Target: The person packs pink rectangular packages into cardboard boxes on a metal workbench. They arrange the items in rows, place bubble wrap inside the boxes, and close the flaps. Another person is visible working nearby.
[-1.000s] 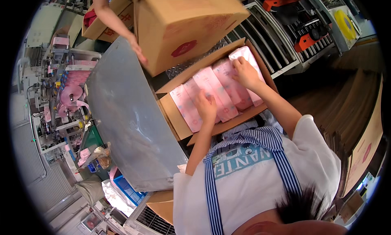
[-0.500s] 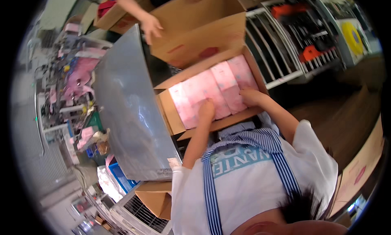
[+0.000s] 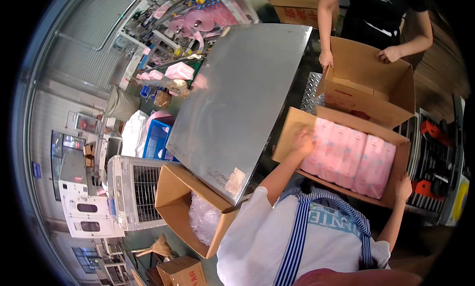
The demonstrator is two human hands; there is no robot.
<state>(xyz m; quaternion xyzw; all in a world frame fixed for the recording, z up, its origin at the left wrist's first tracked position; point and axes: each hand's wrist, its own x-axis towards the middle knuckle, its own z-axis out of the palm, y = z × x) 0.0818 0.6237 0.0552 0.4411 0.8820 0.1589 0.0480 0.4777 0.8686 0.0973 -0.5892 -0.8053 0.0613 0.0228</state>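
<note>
An open cardboard box (image 3: 341, 184) stands in front of me, filled with pink, soft-looking wrapped packs (image 3: 346, 155) in a row. My left hand (image 3: 303, 143) is at the box's left end, by the raised flap (image 3: 292, 135) and the leftmost pack. Its fingers look stretched out, though slightly blurred. Round the right wall of the same box my right hand (image 3: 403, 188) is closed, fingers on the cardboard edge. Just beyond stands a second open cardboard box (image 3: 371, 83), its visible inside bare, with a co-worker's two hands on its rim.
A grey metal table (image 3: 242, 93) slopes across the view on my left. Near its closer corner sits a carton (image 3: 170, 197) with clear plastic in it. A blue crate (image 3: 157, 137) and machinery with pink film rolls (image 3: 200, 21) lie further left. Metal racks (image 3: 428, 162) stand at right.
The view has turned, showing the box further right. My hands have gone from the top of the packs to the box's two ends. Both the co-worker's hands now show on the second box.
</note>
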